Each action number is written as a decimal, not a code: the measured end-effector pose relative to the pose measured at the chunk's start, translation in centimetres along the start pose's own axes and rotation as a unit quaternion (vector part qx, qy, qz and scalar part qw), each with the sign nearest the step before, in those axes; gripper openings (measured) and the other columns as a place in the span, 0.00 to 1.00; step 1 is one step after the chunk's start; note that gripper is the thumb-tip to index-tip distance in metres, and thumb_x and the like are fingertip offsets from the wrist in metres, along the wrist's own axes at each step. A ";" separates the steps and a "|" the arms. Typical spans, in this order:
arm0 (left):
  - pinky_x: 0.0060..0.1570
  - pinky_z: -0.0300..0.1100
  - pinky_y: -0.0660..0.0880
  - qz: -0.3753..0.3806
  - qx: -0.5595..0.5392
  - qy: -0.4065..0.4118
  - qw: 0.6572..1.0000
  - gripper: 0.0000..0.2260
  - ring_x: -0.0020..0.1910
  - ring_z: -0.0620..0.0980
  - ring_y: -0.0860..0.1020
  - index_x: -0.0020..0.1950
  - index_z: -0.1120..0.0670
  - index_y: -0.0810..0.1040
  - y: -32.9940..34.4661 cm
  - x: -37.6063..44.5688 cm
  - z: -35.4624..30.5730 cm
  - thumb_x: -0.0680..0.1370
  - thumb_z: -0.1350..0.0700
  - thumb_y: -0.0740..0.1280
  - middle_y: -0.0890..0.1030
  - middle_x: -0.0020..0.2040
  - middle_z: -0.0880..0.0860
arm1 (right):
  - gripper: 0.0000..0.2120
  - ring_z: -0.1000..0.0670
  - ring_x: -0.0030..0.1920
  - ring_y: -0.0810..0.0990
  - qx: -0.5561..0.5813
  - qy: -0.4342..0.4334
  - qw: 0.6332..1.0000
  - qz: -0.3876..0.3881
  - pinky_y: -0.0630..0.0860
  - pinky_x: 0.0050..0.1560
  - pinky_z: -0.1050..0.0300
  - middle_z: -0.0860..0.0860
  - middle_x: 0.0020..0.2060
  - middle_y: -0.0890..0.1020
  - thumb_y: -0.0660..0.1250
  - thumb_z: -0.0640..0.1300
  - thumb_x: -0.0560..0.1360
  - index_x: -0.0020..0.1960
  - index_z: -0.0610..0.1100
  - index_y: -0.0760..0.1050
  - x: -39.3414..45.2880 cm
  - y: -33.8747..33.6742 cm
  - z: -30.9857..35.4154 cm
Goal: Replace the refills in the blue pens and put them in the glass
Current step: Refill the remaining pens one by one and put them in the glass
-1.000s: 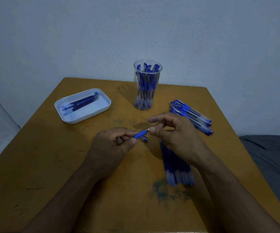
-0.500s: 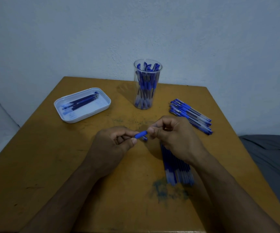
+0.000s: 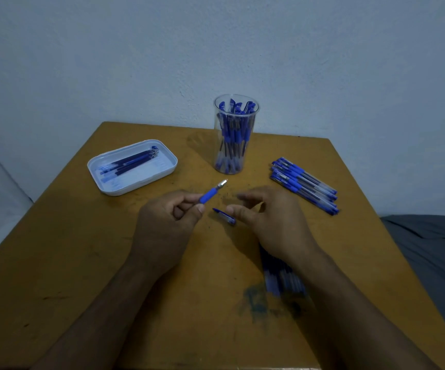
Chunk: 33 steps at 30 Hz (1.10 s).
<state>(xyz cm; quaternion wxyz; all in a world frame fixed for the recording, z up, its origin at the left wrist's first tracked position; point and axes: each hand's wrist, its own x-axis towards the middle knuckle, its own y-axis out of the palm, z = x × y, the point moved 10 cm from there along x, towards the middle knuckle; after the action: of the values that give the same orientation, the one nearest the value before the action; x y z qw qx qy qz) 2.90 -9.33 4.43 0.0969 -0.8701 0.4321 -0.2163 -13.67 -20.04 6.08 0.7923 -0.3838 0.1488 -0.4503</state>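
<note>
no legible txt anywhere

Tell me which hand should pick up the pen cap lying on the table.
Right. The right hand is free, its fingers loose, with its thumb right beside the cap. The left hand is busy gripping the uncapped pen.

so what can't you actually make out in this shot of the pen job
Head view only:
- Pen: its rear is buried in the left hand.
- Right hand: motion-blurred fingertips; contact with the cap is unclear.
- Refill bundle: right forearm covers part, the rest is blurred.
- Tray refills: too small to count.
</note>
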 end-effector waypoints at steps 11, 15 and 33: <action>0.36 0.34 0.77 -0.008 -0.016 -0.035 0.999 0.08 0.38 0.46 0.81 0.55 0.46 0.83 -0.6 0.3 0.9 0.79 0.57 0.71 0.84 0.39 0.47 | 0.07 0.56 0.44 0.75 -0.142 -0.001 0.989 0.050 0.76 0.44 0.60 0.56 0.48 0.76 0.68 0.53 0.80 0.55 0.52 0.76 0.1 2.9 0.9; 0.38 0.34 0.77 0.007 -0.025 -0.021 0.999 0.08 0.41 0.47 0.82 0.56 0.48 0.84 -0.2 0.1 0.4 0.78 0.57 0.71 0.84 0.40 0.47 | 0.06 0.59 0.33 0.76 0.144 0.053 0.988 -0.011 0.72 0.32 0.67 0.55 0.35 0.80 0.77 0.45 0.74 0.46 0.50 0.80 0.2 0.9 -0.9; 0.40 0.38 0.78 0.057 -0.042 0.026 0.997 0.13 0.40 0.48 0.81 0.60 0.47 0.84 1.4 -0.4 -0.6 0.76 0.56 0.73 0.85 0.42 0.47 | 0.06 0.41 0.43 0.88 0.462 0.026 0.881 -0.098 0.84 0.38 0.51 0.39 0.41 0.86 0.70 0.33 0.78 0.54 0.36 0.77 -0.5 -2.4 -1.0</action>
<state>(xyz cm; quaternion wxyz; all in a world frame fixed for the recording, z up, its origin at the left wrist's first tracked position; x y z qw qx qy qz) 1.44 -9.82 4.38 0.0613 -0.8414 0.4923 -0.2145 -15.92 -20.82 7.17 0.8274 0.0250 -0.0935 -0.5532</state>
